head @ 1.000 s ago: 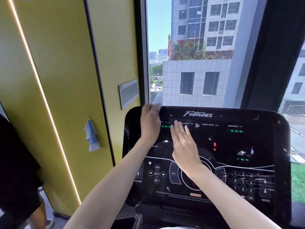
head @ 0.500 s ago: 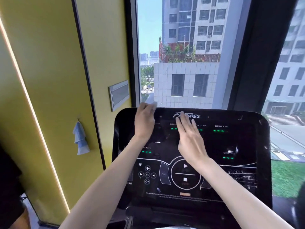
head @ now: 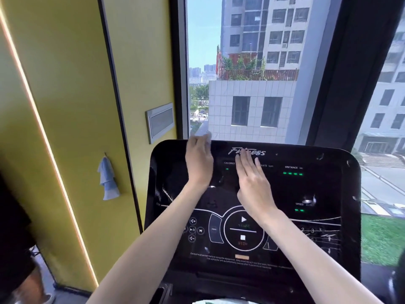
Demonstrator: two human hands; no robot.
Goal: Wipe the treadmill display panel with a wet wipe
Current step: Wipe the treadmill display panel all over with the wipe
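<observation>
One display panel (head: 317,189) faces me, with one wet wipe (head: 206,136) at its 11 o'clock edge. Two hands are on the panel. My left hand (head: 198,163) presses the wipe flat, and my right hand (head: 254,185) lies flat at its 3 o'clock, fingers straight. One blue cloth (head: 107,178) hangs at 9 o'clock.

We slide our right hand (head: 252,185) up the display panel (head: 317,189) toward 12 o'clock. A second ago its fingertips lay on the row of readouts, and now they cover the middle of the Fitness logo (head: 259,152), level with our other hand. The climb bares the round START/STOP control (head: 243,230) at 6 o'clock, which our wrist hid before. It also shows the whole CALORIES label (head: 229,163), while the heart-rate wording is now partly covered.
</observation>
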